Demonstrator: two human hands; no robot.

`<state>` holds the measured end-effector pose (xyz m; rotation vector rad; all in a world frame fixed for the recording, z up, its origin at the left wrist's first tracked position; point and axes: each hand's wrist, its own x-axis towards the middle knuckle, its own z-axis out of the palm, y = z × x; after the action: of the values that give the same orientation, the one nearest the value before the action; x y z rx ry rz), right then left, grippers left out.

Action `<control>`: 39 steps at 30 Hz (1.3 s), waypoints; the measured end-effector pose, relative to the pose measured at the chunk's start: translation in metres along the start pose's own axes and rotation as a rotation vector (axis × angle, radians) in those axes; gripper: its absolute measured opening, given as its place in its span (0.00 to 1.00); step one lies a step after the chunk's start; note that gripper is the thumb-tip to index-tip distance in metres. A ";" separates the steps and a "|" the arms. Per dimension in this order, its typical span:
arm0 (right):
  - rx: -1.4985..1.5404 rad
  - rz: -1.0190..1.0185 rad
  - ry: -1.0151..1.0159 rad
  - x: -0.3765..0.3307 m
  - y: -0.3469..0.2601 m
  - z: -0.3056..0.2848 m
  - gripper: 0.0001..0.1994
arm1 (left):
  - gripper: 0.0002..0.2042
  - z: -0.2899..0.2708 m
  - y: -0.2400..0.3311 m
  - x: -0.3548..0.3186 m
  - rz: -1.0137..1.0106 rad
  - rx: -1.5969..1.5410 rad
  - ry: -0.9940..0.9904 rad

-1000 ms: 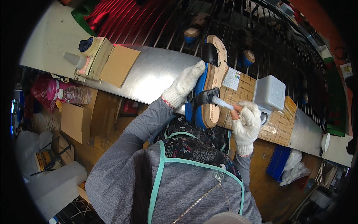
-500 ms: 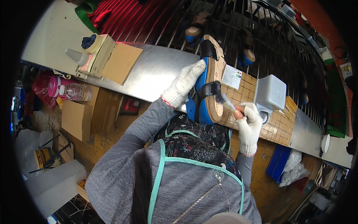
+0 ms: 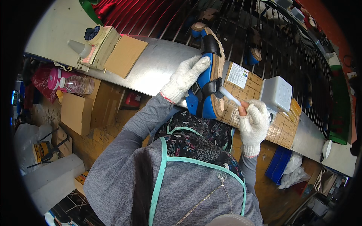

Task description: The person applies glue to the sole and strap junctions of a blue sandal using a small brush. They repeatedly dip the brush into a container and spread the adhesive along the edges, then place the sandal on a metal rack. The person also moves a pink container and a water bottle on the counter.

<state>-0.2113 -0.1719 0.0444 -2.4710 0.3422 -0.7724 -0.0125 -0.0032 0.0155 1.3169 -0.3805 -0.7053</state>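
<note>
In a white knit glove, my left hand (image 3: 184, 80) grips a sandal on a blue shoe last (image 3: 205, 75) from its left side. The sandal (image 3: 217, 71) has black buckled straps and a cork-coloured sole, and is tipped with its footbed facing right. My right hand (image 3: 252, 122), in a white glove with bare fingertips, pinches the pale handle of a small brush (image 3: 230, 96). The dark brush tip lies at the lower strap (image 3: 213, 88), by the edge of the footbed. My left palm and some fingers are hidden.
A white plastic dispenser (image 3: 278, 93) stands on the patterned board (image 3: 277, 130) at right. Beyond the metal bench edge (image 3: 166, 56), a rack of metal rods (image 3: 235, 32) carries more sandals on blue lasts (image 3: 253, 55). Cardboard (image 3: 126, 55) and a small box (image 3: 103, 49) lie left.
The sandal is turned slightly, showing its footbed more edge-on. The brush has shifted slightly left, onto the lower strap's end. Both hands keep their hold.
</note>
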 end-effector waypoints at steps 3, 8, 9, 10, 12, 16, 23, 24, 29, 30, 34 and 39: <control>-0.024 -0.051 0.070 0.002 0.000 0.002 0.09 | 0.36 0.000 -0.004 0.002 0.012 -0.032 -0.008; 0.092 0.002 -0.030 -0.005 0.007 0.000 0.10 | 0.33 0.000 -0.005 0.008 -0.013 -0.010 -0.003; 0.105 0.016 -0.037 -0.006 0.008 0.000 0.10 | 0.34 0.000 -0.003 0.008 -0.057 -0.021 -0.006; 0.126 0.034 -0.041 -0.008 0.010 0.000 0.10 | 0.34 0.002 -0.001 0.008 -0.081 -0.045 0.009; 0.143 0.022 -0.038 -0.010 0.012 0.000 0.10 | 0.35 0.005 0.003 0.007 -0.158 -0.099 0.031; 0.192 0.008 -0.023 -0.009 0.012 -0.003 0.11 | 0.40 0.015 0.008 0.005 -0.345 -0.311 -0.013; 0.325 -0.052 -0.060 0.008 0.006 -0.002 0.11 | 0.34 0.016 -0.013 0.004 -0.354 -0.595 -0.207; 0.329 -0.066 -0.080 0.012 0.005 -0.002 0.11 | 0.31 0.014 -0.020 0.003 -0.322 -0.681 -0.295; 0.278 -0.241 -0.193 0.039 0.002 -0.003 0.12 | 0.32 0.004 -0.057 0.007 -0.440 -1.130 -0.785; 0.275 -0.266 -0.221 0.044 0.002 -0.003 0.12 | 0.33 0.003 -0.064 0.005 -0.457 -1.158 -0.872; 0.250 -0.394 -0.320 0.064 0.001 -0.003 0.11 | 0.39 0.005 -0.077 -0.010 -0.587 -1.266 -1.173; 0.216 -0.471 -0.439 0.079 0.002 -0.001 0.11 | 0.35 0.020 -0.077 -0.034 -0.688 -1.265 -0.795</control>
<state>-0.1488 -0.2037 0.0803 -2.4461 -0.4728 -0.3879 -0.0698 -0.0024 -0.0497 -0.1351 -0.0206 -1.6814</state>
